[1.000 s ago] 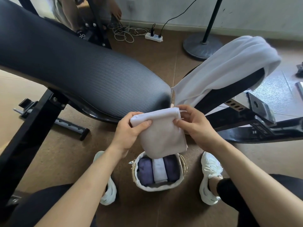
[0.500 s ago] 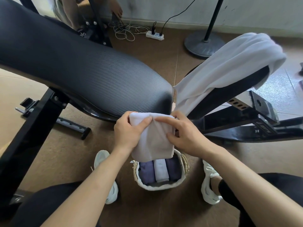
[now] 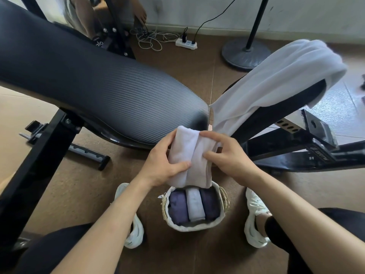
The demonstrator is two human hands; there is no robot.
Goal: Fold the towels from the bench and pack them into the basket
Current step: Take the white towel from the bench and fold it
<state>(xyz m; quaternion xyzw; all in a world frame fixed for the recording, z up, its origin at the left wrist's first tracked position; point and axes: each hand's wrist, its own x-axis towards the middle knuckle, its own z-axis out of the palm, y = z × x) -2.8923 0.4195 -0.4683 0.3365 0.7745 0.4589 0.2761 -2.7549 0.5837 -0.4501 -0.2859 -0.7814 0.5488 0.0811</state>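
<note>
As hands (image 3: 160, 165) (image 3: 229, 157) grip, soft towel (image 3: 185, 144) hangs — folded.

Bench corner colours: black, white, purple on brown.

Folded towel (image 3: 187, 155): pale lilac-white, plain. Basket (image 3: 194, 227): cream liner, straw-coloured weave at the sides. Rolled towels in it: two dark purple rolls (image 3: 177, 207), one pale lilac roll (image 3: 195, 206). Bench pad (image 3: 98, 80): black, fine diagonal ribbing, grey sheen. Draped towel (image 3: 276, 76): white, plain. Frame (image 3: 39, 155): gloss black. Floor (image 3: 79, 184): mid-brown, faintly speckled. Shoes (image 3: 254, 210): white. Power strip (image 3: 186, 44): white, black plugs.

Three towels (image 3: 194, 207) in basket (image 3: 197, 227), below bench (image 3: 98, 91)
</note>
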